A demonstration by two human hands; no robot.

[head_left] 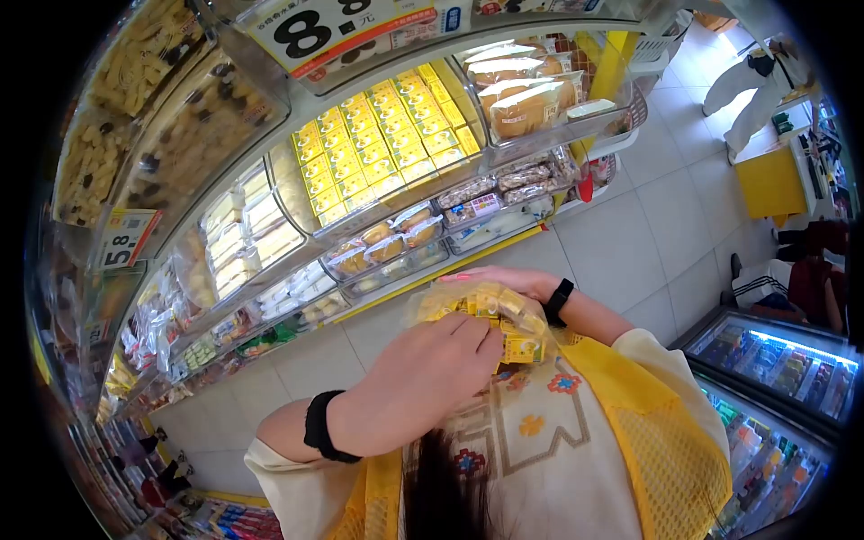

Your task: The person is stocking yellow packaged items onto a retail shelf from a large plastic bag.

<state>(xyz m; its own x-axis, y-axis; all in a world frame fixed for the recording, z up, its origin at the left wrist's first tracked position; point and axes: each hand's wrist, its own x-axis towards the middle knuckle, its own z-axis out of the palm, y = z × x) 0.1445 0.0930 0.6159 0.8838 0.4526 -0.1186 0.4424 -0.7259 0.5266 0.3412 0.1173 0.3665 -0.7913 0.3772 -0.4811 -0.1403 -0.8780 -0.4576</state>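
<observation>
Against my chest is a clear plastic bag (531, 315) full of small yellow boxes (522, 348). My right hand (508, 279) lies along the bag's far side and holds it, wrist with a black watch. My left hand (423, 373), a black band on its wrist, reaches over the near side with its fingers curled in at the boxes. What its fingertips grip is hidden. Ahead, a shelf compartment (304, 216) holds rows of similar small yellow boxes (378, 135).
Packaged bread (531, 103) fills the compartment right of the yellow boxes. Snack trays (387, 243) line the lower shelf. Price signs (328, 31) hang above. Tiled floor (612, 234) runs alongside. A glass-topped freezer (774, 360) stands at right, with people (765, 81) beyond.
</observation>
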